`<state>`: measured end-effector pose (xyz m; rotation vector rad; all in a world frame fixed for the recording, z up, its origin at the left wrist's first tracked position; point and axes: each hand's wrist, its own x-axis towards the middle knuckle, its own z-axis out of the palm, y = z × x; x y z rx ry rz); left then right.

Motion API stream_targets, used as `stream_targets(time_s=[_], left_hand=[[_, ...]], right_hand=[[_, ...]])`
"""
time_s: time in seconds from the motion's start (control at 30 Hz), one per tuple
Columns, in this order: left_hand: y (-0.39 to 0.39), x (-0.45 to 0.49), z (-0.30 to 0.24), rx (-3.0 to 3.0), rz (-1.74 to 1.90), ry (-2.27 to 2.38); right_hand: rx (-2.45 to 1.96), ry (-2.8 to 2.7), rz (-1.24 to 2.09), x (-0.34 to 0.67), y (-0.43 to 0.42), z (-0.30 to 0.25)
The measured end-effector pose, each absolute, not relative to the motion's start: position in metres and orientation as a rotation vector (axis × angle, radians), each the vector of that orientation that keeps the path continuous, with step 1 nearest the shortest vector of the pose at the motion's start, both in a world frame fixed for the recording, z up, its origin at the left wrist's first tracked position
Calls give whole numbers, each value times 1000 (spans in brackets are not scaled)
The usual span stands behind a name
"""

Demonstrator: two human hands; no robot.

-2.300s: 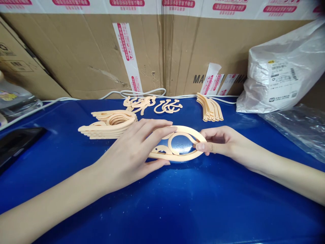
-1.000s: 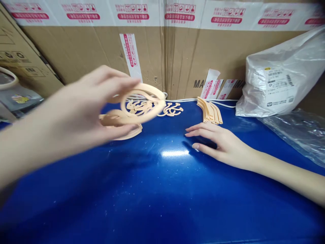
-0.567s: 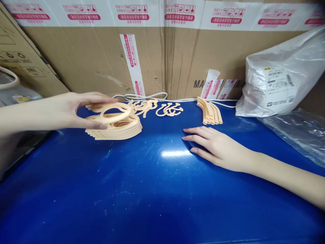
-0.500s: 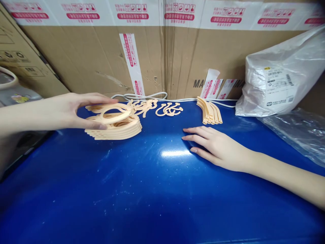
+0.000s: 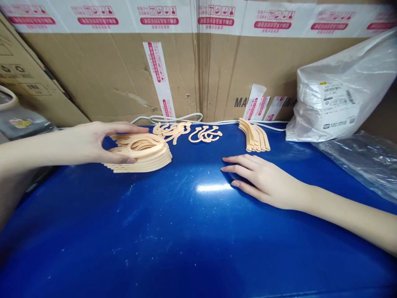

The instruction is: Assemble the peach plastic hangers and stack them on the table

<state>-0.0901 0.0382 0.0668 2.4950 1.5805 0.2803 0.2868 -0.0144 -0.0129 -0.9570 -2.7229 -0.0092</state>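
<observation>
My left hand (image 5: 93, 142) is at a stack of pale orange plastic hanger frames (image 5: 149, 163) at the table's left. Its thumb lies against the front edge of the top frame (image 5: 145, 152), with the index finger stretched along the back and the other fingers hidden. Just behind the stack is a loose pile of hanger hooks (image 5: 175, 131), and a smaller group of hooks (image 5: 204, 134) lies to its right. Flat on the blue table (image 5: 186, 231) rests my right hand (image 5: 263, 180), fingers spread and holding nothing. Nearest to it are several curved hanger arms (image 5: 256, 138), set side by side.
Cardboard boxes (image 5: 108, 74) stand along the back, a white cable (image 5: 214, 121) running at their foot. At right are a white plastic parcel bag (image 5: 331, 99) and a clear plastic bag (image 5: 362, 161). A grey container (image 5: 25, 120) stands behind my left arm.
The top hanger frame, raised and tilted before, now lies lower on the stack, and my left hand has come down with it. My right hand stays in place. The view has shifted slightly.
</observation>
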Motion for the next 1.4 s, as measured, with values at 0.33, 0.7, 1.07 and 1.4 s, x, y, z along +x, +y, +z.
stream_targets(time_s=[0.33,0.7,1.07,1.4], left_hand=[[43,-102,57,2662,240,1558],[44,-102,56,2572,172,1605],[44,-106,51,2645,192,1557],[38,-91,63,2487,859,1387]], right_hand=[[-959,-2719,3,288,-14,-14],[-949,-2705,-5,289,-13,-14],[-963,-2723,3,289,-13,-15],[-978,-2731,-5,289,-13,-15]])
